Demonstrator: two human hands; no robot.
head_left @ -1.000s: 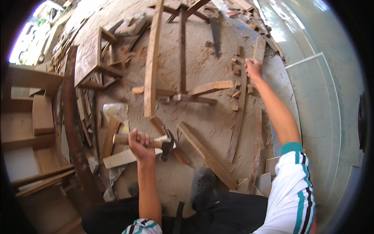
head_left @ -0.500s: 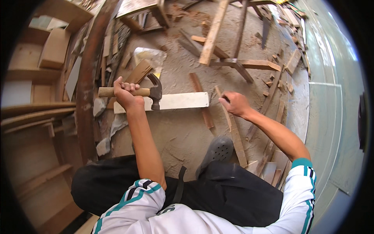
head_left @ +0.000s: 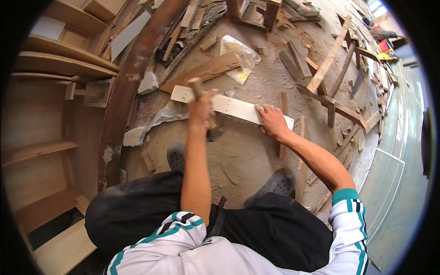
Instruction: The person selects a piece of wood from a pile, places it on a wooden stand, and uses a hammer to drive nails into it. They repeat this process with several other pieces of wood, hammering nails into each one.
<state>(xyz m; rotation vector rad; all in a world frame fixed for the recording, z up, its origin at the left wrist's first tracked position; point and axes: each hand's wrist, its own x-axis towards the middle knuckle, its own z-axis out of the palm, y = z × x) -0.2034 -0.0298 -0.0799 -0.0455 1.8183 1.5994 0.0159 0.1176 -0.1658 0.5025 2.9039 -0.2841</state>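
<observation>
My left hand (head_left: 200, 111) is closed round the wooden handle of a claw hammer (head_left: 195, 85). The handle's end points away from me, and the dark head, smeared by motion, hangs on my side of the fist. Under and behind that hand lies a narrow white board (head_left: 236, 106) with small dark marks along it. My right hand (head_left: 273, 121) grips this board near its right end, fingers over the far edge; its thumb is mostly hidden. The board's right end rests over a reddish-brown wood strip (head_left: 283, 149).
Beyond the white board lie a wide brown plank (head_left: 204, 71) and a clear plastic bag (head_left: 238, 57). A dark wooden beam (head_left: 114, 119) and open shelving (head_left: 41, 153) stand at the left. A wooden frame (head_left: 334, 103) and offcuts lie at the right, beside a glass panel (head_left: 389, 178).
My right hand has come onto the white board from beside it. My left hand has turned the hammer, so its head now points toward me. The view has swung, shifting the scene rightward.
</observation>
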